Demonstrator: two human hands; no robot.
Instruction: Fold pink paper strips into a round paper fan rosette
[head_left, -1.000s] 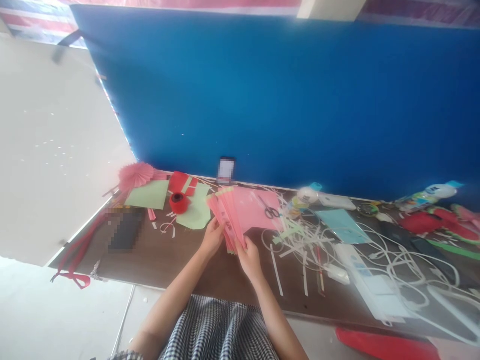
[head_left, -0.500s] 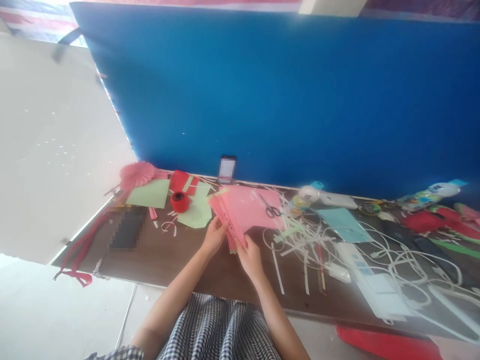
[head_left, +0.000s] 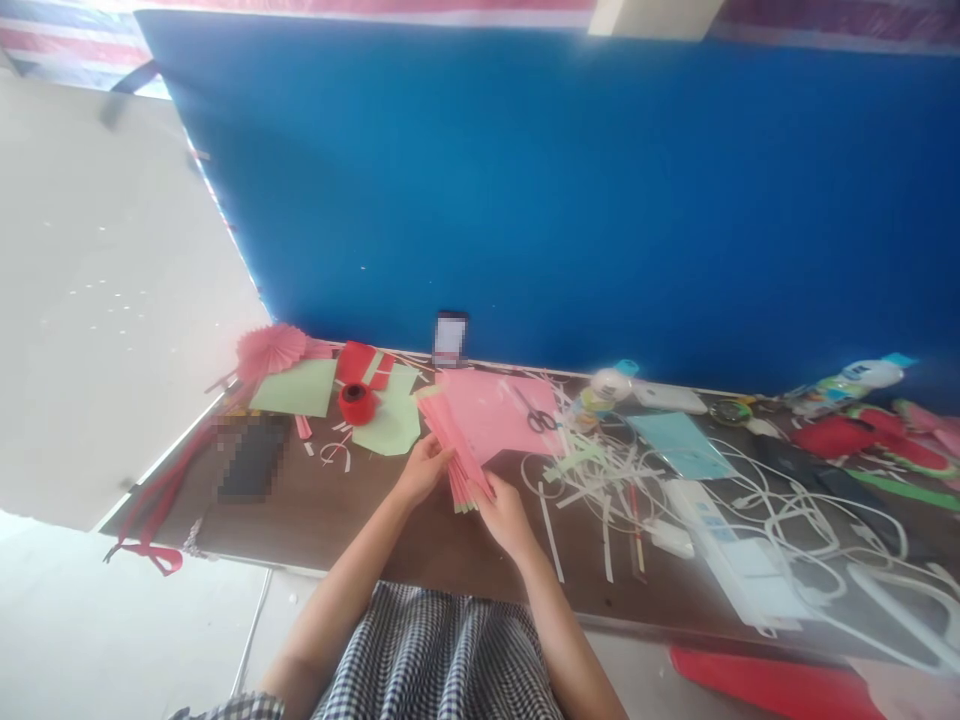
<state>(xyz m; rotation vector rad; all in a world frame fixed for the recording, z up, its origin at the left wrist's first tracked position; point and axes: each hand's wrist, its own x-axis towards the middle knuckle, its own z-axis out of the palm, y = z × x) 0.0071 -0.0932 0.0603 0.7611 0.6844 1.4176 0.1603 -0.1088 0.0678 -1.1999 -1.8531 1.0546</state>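
Note:
A pleated strip of pink paper (head_left: 452, 448) lies slanted on the brown table (head_left: 330, 520), folded like an accordion. My left hand (head_left: 423, 468) pinches its left side, fingers closed on the folds. My right hand (head_left: 504, 512) grips its near end, fingers closed on the pleats too. Behind the folds lies a flat pink sheet (head_left: 491, 408) with scissors (head_left: 534, 414) on top.
A red tape roll (head_left: 355, 402), green papers (head_left: 296, 388), a pink paper fan (head_left: 271, 349) and a phone (head_left: 450, 338) stand at the back left. White paper strips and cables (head_left: 757, 505) crowd the right. A blue board (head_left: 570, 190) walls the back.
The pleats are pressed closer together than before. Both hands stay in about the same place; the view has drifted slightly.

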